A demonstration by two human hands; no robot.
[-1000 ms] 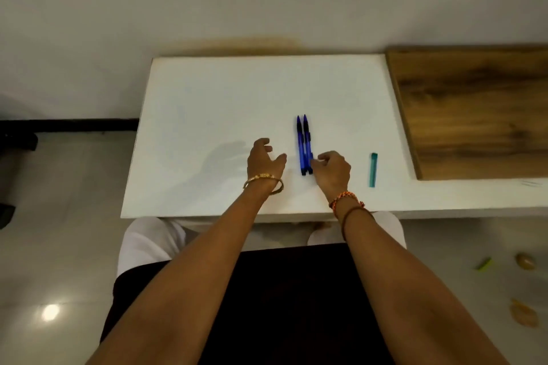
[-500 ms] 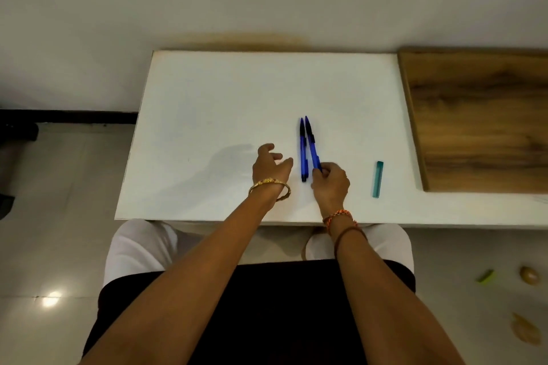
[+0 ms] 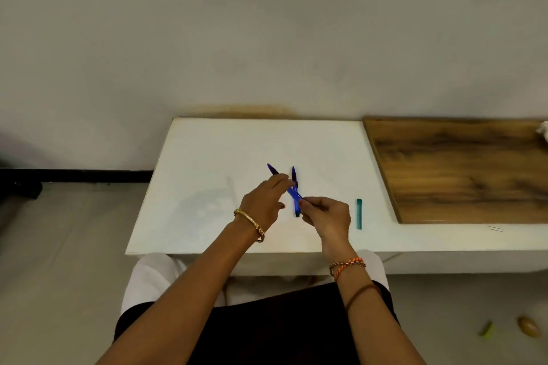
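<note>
Seated person at a white counter (image 3: 222,157), both forearms stretched over it. The right hand (image 3: 324,216) pinches the near end of a blue pen (image 3: 272,170) between thumb and fingertips, holding it clear of the surface and slanted away to the left. The left hand (image 3: 264,201) meets the same pen at mid-shaft with its fingers extended across it; whether they grip or only touch cannot be told from here. A second blue pen (image 3: 297,207) lies flat on the counter, pointing away from the person, directly beneath the raised one and crossed by it in view. A teal cap (image 3: 359,213) lies just right of the right hand. A wooden board (image 3: 459,169) covers the counter's right part, well apart from the pens. Gold bangle (image 3: 250,221) on the left wrist
</note>
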